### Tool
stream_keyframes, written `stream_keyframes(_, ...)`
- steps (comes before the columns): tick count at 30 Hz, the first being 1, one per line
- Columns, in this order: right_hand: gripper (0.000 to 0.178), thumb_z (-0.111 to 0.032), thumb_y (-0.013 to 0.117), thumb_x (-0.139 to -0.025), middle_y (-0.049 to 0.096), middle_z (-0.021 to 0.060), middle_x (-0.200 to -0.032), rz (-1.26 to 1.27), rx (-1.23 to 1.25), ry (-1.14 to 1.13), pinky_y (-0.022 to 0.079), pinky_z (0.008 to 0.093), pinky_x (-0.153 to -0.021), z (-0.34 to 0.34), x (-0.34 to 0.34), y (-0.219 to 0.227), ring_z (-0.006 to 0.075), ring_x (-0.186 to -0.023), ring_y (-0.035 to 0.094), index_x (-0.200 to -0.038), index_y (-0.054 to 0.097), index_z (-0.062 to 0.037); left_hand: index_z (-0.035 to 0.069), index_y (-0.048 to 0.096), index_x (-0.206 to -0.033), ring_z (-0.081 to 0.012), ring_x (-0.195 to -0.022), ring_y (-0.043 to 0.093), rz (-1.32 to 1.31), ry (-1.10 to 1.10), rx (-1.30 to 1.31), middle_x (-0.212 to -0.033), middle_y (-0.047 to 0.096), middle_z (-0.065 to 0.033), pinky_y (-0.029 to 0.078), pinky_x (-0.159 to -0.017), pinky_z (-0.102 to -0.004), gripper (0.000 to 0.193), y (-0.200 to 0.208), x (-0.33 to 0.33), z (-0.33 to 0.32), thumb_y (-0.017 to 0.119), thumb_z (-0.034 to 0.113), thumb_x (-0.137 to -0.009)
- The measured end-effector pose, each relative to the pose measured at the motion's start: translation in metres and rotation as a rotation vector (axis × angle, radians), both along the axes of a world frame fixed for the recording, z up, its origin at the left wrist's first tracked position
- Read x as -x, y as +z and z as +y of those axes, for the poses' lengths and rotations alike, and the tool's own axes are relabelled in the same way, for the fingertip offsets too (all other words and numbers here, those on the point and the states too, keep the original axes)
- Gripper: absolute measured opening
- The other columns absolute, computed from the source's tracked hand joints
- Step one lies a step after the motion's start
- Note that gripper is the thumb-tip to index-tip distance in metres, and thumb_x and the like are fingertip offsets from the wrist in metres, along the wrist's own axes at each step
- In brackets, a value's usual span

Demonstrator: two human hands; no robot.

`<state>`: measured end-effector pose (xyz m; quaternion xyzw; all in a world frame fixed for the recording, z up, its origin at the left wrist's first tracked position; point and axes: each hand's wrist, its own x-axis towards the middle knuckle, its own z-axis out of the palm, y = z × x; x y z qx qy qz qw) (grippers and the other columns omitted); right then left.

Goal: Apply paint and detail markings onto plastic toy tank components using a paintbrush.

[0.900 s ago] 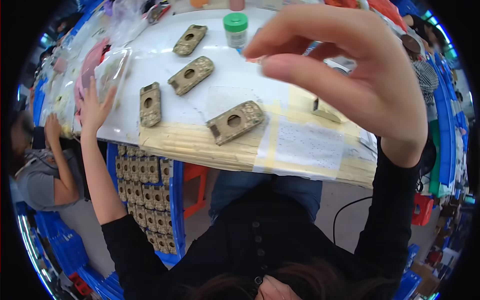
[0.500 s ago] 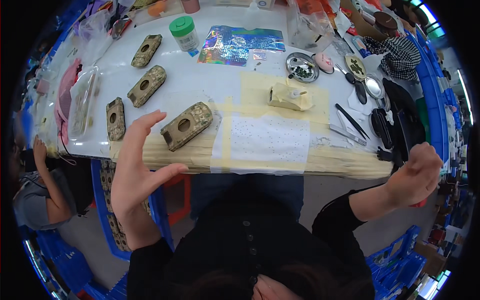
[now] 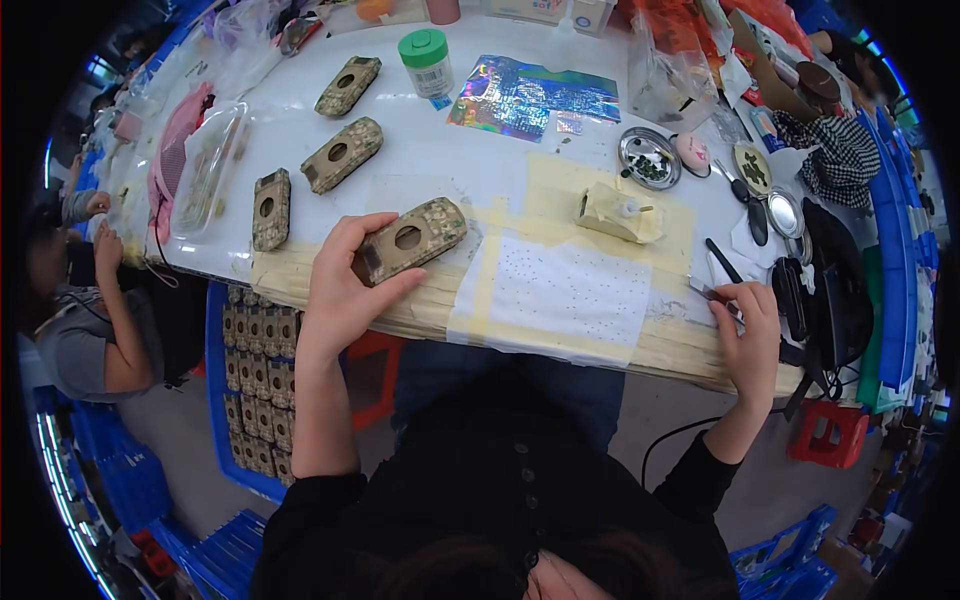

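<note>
My left hand (image 3: 340, 290) is closed around the left end of a camouflage-painted toy tank hull (image 3: 440, 232), thumb along its near side. The hull has a round hole in its top and rests at the taped front part of the table. At the right, my right hand (image 3: 748, 335) has its fingers closed on silver tweezers (image 3: 702, 288). Dark tweezers (image 3: 720, 262) lie just beyond them. Between my hands is a white sheet with tiny dark specks (image 3: 570, 290), taped at its edges. Beyond it stands a tape-covered block (image 3: 610, 212) with a small nozzle.
More hulls (image 3: 342, 155) lie at the left, and a blue crate (image 3: 215, 400) below holds several. A green-lidded jar (image 3: 425, 65), holographic sheet (image 3: 530, 95) and metal dish of dark bits (image 3: 650, 158) stand farther back. A black bag (image 3: 835, 280) lies right. Another person (image 3: 110, 330) sits left.
My left hand has closed from a spread pose onto the nearest hull. My right hand has moved inward from the table's right edge onto the silver tweezers. The view has shifted slightly.
</note>
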<state>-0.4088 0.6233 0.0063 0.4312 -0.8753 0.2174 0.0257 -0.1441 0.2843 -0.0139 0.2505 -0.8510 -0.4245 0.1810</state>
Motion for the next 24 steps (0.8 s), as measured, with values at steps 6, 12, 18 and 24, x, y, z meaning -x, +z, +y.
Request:
stream_keyframes(6,0.015,-0.005,0.063,-0.083,0.059,0.0124,-0.098,0.246,0.1,-0.115,0.045,0.0367,-0.077,0.0,0.017,0.0,0.0294,-0.09,0.056,-0.097,0.061,0.001,-0.002,0.051,-0.123,-0.0152,-0.109,0.054,0.249,0.019,-0.432,-0.115,0.055,-0.0076,0.043,-0.094,-0.0277,0.062,0.003,0.002,0.003,0.081,0.008,-0.069)
stream_keyframes(12,0.014,-0.007,0.059,-0.087,0.059,0.0142,-0.092,0.127,0.002,-0.184,0.045,0.0377,-0.075,-0.004,0.026,-0.011,0.0323,-0.085,0.057,-0.099,0.06,-0.0004,0.001,0.041,-0.127,-0.0194,-0.112,0.055,0.708,-0.208,-0.982,-0.119,0.054,-0.0088,0.044,-0.099,-0.0322,0.073,-0.001,0.012,0.012,0.084,0.014,-0.069)
stream_keyframes(18,0.017,-0.008,0.049,-0.094,0.059,0.0186,-0.094,0.117,0.105,-0.277,0.045,0.0391,-0.075,-0.003,0.03,-0.018,0.0347,-0.088,0.057,-0.108,0.052,0.0009,0.003,0.033,-0.136,-0.0314,-0.128,0.045,0.807,-0.388,-1.375,-0.133,0.048,-0.0183,0.029,-0.113,-0.0497,0.08,-0.017,0.042,0.031,0.078,0.032,-0.075)
stream_keyframes(24,0.027,-0.012,0.055,-0.093,0.059,0.0122,-0.092,0.151,0.193,-0.305,0.044,0.0294,-0.075,-0.003,0.022,-0.014,0.0191,-0.087,0.056,-0.116,0.051,0.0019,0.002,0.034,-0.135,-0.0318,-0.124,0.048,0.827,-0.447,-1.389,-0.13,0.049,-0.0176,0.03,-0.112,-0.0503,0.07,-0.022,0.055,0.035,0.07,0.02,-0.078)
